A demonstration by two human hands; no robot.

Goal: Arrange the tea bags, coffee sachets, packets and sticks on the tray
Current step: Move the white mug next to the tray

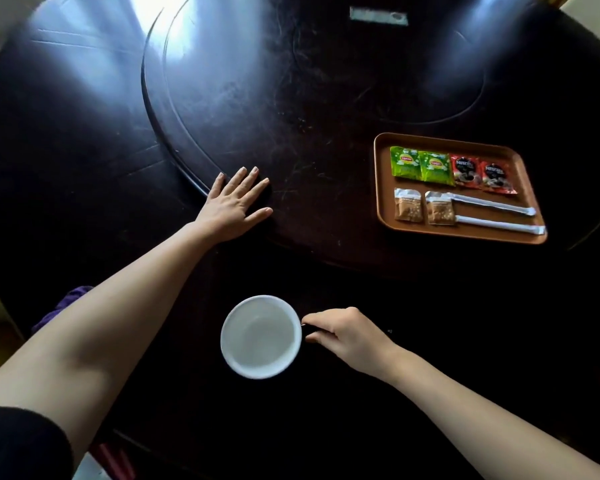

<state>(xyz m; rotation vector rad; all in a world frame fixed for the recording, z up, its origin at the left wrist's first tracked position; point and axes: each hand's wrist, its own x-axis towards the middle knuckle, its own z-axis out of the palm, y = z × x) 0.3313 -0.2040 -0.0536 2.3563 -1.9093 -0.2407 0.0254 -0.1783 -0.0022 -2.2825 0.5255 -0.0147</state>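
Both hands are low over the dark round table (84,140). Spread flat, palm down, the left hand (234,206) rests with fingers splayed at the rim of the raised turntable (257,81). Pinched thumb to finger, the right hand (343,334) grips the dark handle of a white cup (261,337) that stands upright, mouth up, near the table's front edge.

Well to the right sits the brown tray (381,216), its long axis running left to right. Along its far row lie 2 green tea bags (420,166) and 2 red coffee sachets (482,176). In the near row lie 2 brown packets (425,211), then 2 white sticks (496,216), roughly parallel, pointing right and slightly toward the near edge.
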